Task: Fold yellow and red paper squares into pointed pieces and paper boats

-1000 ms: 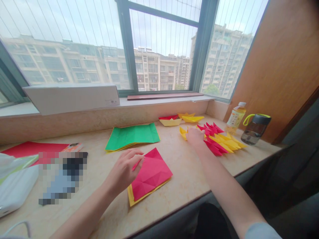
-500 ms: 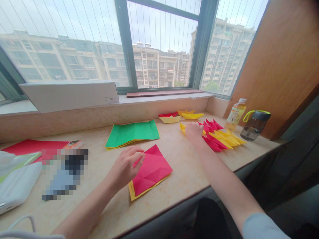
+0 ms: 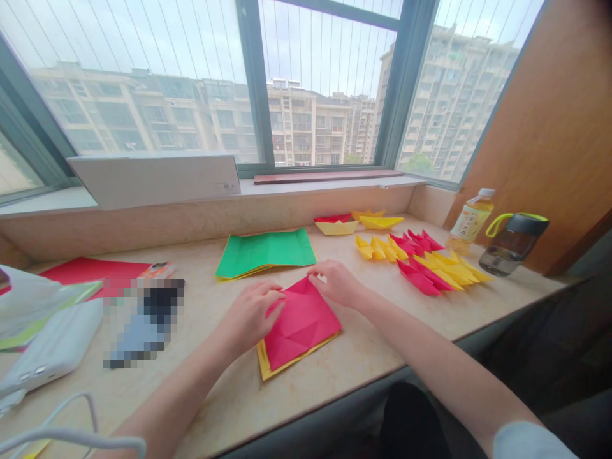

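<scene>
A creased red paper sheet lies on top of a small stack of yellow paper in front of me. My left hand is at the sheet's left corner, fingers curved and apart, its thumb over the red paper. At the far corner, the thumb and fingertips of my right hand come together on the red sheet's tip. To the right stand folded paper boats in rows: small yellow boats, red boats and more yellow boats.
Behind the sheet lies a green paper stack. More boats, including a pale yellow boat, sit by the wall. A tea bottle and a dark water bottle stand far right. Red paper and a white cable are left.
My right hand has moved left from the small yellow boats to the red sheet's far corner, leaving those boats standing in a row. My left hand stays by the sheet. The view has shifted slightly.
</scene>
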Demonstrator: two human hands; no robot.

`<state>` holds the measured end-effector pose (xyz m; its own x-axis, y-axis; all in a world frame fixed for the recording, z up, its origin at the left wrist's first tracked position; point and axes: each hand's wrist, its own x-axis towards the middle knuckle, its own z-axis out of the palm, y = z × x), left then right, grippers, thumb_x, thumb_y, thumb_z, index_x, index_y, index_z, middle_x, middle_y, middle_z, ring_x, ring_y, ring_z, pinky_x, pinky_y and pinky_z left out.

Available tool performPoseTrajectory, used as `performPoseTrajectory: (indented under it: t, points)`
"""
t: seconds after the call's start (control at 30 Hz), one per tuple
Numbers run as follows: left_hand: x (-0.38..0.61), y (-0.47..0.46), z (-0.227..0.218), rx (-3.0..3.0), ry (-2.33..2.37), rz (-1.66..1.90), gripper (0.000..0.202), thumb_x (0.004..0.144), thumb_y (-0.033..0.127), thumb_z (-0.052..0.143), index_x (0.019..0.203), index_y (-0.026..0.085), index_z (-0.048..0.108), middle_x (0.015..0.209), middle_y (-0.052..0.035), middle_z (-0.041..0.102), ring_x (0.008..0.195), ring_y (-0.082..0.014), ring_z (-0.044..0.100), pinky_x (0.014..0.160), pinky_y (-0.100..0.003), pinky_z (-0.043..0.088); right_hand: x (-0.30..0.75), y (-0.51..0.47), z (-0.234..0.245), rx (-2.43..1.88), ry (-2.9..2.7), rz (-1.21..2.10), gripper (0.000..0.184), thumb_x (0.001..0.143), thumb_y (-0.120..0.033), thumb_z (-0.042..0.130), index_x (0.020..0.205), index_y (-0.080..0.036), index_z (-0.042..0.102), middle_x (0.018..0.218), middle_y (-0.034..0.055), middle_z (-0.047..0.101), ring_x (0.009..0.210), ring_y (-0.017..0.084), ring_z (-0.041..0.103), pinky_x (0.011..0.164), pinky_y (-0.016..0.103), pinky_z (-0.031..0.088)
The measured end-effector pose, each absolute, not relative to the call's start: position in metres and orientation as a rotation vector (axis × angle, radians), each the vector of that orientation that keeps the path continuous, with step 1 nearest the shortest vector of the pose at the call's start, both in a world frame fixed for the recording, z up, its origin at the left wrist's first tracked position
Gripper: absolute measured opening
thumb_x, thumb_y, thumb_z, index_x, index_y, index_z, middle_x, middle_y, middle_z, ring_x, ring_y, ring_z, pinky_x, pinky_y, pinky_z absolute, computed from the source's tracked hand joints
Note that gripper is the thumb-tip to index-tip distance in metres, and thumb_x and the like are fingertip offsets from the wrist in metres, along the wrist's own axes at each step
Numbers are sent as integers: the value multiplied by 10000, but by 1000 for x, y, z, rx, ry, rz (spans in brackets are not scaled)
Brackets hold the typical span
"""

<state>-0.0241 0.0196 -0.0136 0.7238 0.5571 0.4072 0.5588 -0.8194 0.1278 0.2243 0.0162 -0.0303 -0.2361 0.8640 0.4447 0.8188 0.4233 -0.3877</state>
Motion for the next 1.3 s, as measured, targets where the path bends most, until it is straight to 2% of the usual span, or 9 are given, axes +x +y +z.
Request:
performPoseTrajectory:
  t: [0.17, 0.37, 0.6, 0.87, 0.97, 1.07, 1.13, 1.27, 1.3]
  points:
    - [-25, 20, -14, -2942, -998, -568, 262, 916, 229, 515, 1050, 205, 738, 1138, -106, 710, 1066, -284, 652, 956, -453, 515, 229, 18, -34, -1408, -2007, 198, 260, 925, -263, 600, 1133, -151, 709, 952, 69, 756, 845, 185, 674, 807, 299, 490]
    - [-26, 18, -13, -2964, -952, -524, 238, 914, 212, 524, 1001, 213, 745, 1116, -106, 716, 1052, -273, 656, 947, -431, 520, 226, 19, -38, -1359, -2022, 270, 241, 869, -188, 650, 1099, -176, 722, 962, 56, 752, 871, 178, 665, 810, 287, 483]
    - [-25, 19, -12, -2961, -938, -577, 229, 880, 195, 545, 976, 209, 753, 1074, -101, 733, 993, -268, 678, 897, -397, 544, 227, 22, -39, -1304, -2002, 340, 109, 823, -130, 676, 903, -186, 724, 872, 32, 733, 805, 163, 640, 765, 277, 469]
    - [-28, 23, -14, -2935, -1029, -714, 325, 850, 231, 568, 1154, 220, 685, 1175, -101, 711, 1048, -274, 678, 923, -392, 539, 226, 17, -32, -1266, -1930, 426, 120, 874, -140, 625, 936, -192, 714, 826, 15, 725, 729, 134, 647, 697, 240, 477]
    - [-30, 27, -15, -2919, -1142, -715, 384, 878, 263, 545, 1245, 193, 630, 1224, -125, 692, 1106, -292, 659, 954, -429, 524, 226, 16, -28, -1258, -1879, 413, 106, 868, -150, 622, 921, -194, 703, 863, 20, 725, 806, 151, 658, 762, 265, 481]
    - [-32, 30, -15, -2846, -1255, -846, 478, 883, 320, 559, 1327, 143, 564, 1276, -163, 666, 1165, -313, 636, 990, -461, 500, 227, 16, -26, -1251, -1778, 421, 75, 875, -202, 609, 911, -197, 674, 900, 24, 724, 874, 168, 661, 819, 293, 480]
    - [-32, 30, -13, -2783, -1364, -1006, 544, 874, 364, 589, 1364, 137, 527, 1253, -166, 678, 1134, -309, 655, 969, -450, 512, 228, 17, -25, -1257, -1716, 440, 93, 898, -245, 570, 924, -193, 643, 865, 26, 719, 834, 170, 667, 775, 293, 489]
    - [-27, 23, -2, -2797, -1755, -1413, 613, 869, 480, 609, 1360, 126, 512, 1018, -122, 757, 823, -255, 733, 759, -375, 577, 231, 17, -24, -1232, -1540, 541, 147, 906, -341, 552, 932, -200, 581, 734, 0, 680, 675, 160, 631, 634, 271, 465]
    - [-25, 20, 1, -2877, -1824, -1543, 575, 874, 502, 597, 1306, 125, 549, 1001, -118, 763, 813, -252, 734, 724, -359, 580, 231, 16, -23, -1214, -1491, 577, 168, 902, -369, 558, 932, -204, 571, 695, -13, 662, 628, 153, 607, 598, 265, 447]
